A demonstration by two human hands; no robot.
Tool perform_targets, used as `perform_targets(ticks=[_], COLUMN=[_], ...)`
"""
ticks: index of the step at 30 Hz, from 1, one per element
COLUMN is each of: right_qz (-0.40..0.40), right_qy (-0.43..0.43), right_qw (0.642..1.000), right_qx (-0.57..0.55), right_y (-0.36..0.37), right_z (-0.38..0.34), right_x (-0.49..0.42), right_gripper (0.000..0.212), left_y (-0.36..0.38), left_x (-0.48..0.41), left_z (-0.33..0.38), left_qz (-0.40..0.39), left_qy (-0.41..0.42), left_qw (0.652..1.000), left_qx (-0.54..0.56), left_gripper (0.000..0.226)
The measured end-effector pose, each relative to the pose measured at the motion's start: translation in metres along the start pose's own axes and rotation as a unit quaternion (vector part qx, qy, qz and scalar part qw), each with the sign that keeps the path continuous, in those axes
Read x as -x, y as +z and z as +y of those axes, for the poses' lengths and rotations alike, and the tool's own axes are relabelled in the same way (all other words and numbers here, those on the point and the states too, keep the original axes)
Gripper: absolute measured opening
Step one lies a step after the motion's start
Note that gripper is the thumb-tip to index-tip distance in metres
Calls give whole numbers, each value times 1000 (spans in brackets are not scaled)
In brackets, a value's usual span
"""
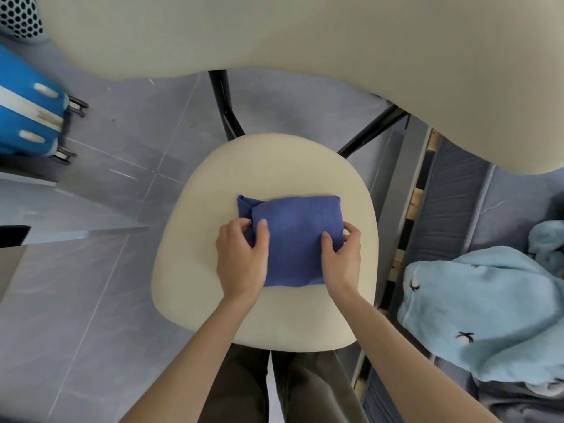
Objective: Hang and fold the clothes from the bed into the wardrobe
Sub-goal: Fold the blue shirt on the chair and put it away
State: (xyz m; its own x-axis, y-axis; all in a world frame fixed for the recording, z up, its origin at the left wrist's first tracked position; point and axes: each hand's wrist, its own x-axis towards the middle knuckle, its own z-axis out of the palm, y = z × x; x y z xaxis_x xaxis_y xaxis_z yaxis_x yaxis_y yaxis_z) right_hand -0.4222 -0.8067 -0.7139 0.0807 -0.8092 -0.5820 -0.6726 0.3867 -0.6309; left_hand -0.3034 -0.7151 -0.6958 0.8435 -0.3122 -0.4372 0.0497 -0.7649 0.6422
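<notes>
- Directly below the camera, a rounded cream padded chair seat [195,270] serves as the working surface. It stands on thin black metal legs [224,102] over a grey tiled floor [91,270].
- The chair's wide cream backrest [274,32] fills the top of the view, smooth and curved.
- A small folded blue-violet cloth garment [293,239] lies flat near the middle of the seat. It is roughly square with a soft, matte weave, and a loose flap sticks out at its far left corner.
- The left hand [242,261] grips the garment's left edge, with the thumb on top and the fingers curled round the fold.
- The right hand [343,257] pinches the right edge, with the thumb pressed on top and the fingers wrapped round the side.
- Bare cushion shows all around the garment, widest on the near side and the left.
- To the right, just beside the chair, runs the grey bed [451,190], with pale wooden slats [412,203] showing along its edge.
- A crumpled light blue fleecy garment with small dark palm prints [476,309] lies on the bed.
- To the far left, well apart from the chair, a glossy bright blue hard-shell suitcase on wheels [27,111] sits on the floor, with open tiles between it and the chair.
- The person's dark trousers [305,389] stand against the seat's near edge.
</notes>
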Motion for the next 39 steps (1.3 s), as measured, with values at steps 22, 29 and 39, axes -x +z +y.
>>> perform_targets(ticks=[22,29,39], right_qz=[-15,-50,-58], right_qy=[-50,-14,-39], right_qw=[996,998,997], right_qx=[73,25,38], right_y=[0,13,-13], right_z=[2,2,-21], right_x=[-9,-20,0], right_gripper=[59,34,30], left_y=[27,44,8], left_x=[1,-5,8], left_z=[-2,0,-9], left_qz=[-26,-37,-83], left_qy=[-21,-101,-97], left_qw=[998,990,980], left_qx=[44,87,150], left_gripper=[64,33,25])
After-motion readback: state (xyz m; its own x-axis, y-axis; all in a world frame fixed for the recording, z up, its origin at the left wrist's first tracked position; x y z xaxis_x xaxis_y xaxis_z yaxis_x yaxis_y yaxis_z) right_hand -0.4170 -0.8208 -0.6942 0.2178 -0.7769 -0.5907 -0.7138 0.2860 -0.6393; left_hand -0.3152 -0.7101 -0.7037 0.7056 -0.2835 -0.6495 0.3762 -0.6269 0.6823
